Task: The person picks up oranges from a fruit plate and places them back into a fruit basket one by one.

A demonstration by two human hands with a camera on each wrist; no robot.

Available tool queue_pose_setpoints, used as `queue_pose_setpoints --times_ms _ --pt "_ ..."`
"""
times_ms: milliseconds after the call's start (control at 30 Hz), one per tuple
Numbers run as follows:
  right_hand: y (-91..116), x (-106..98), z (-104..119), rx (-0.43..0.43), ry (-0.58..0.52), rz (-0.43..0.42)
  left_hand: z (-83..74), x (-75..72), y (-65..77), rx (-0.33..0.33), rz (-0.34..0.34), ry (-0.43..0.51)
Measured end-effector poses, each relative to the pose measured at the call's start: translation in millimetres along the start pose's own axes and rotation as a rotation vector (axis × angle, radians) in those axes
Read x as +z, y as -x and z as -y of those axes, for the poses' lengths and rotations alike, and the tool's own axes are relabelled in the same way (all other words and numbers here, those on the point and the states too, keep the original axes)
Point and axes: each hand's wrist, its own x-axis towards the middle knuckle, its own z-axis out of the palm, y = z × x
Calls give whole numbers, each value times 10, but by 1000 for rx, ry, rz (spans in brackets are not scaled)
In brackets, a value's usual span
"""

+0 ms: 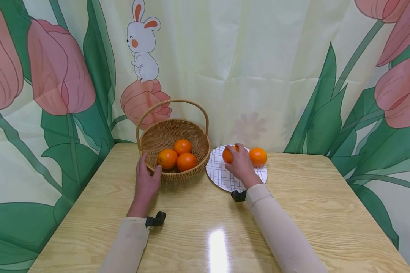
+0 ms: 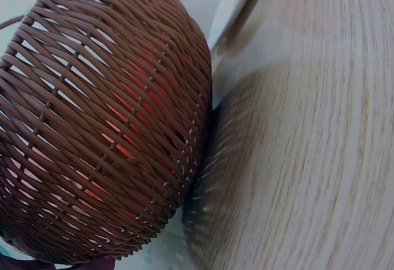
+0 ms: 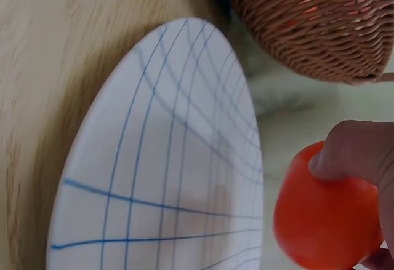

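My left hand (image 1: 147,184) grips the near-left rim of a wicker basket (image 1: 157,137), with the thumb towards its inside. Three oranges (image 1: 186,162) lie together in that basket; in the left wrist view the woven side (image 2: 92,116) shows them through its gaps. My right hand (image 1: 240,165) holds another orange (image 1: 227,156) over a white plate (image 1: 225,181) with blue grid lines. The right wrist view shows the thumb pressed on this orange (image 3: 326,221), above the plate's surface (image 3: 154,159). One more orange (image 1: 258,157) sits at the plate's right side.
A tall arched handle (image 1: 172,101) rises over the basket. Everything stands near the back edge of a light wooden table (image 1: 191,227). Behind it hangs a curtain (image 1: 259,76) printed with tulips and a rabbit. A black camera mount (image 1: 156,219) sits on each wrist.
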Motion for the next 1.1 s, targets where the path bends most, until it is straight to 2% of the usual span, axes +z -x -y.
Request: queue_pose_setpoints --times_ms 367,767,1100 --pt "30 -143 193 -47 -38 -60 -1 -2 19 -25 16 2" --pt "69 -324 428 -109 -79 -129 -9 1 10 -3 3 12" --pt "107 -368 608 -197 -176 -197 -1 6 20 -2 8 8"
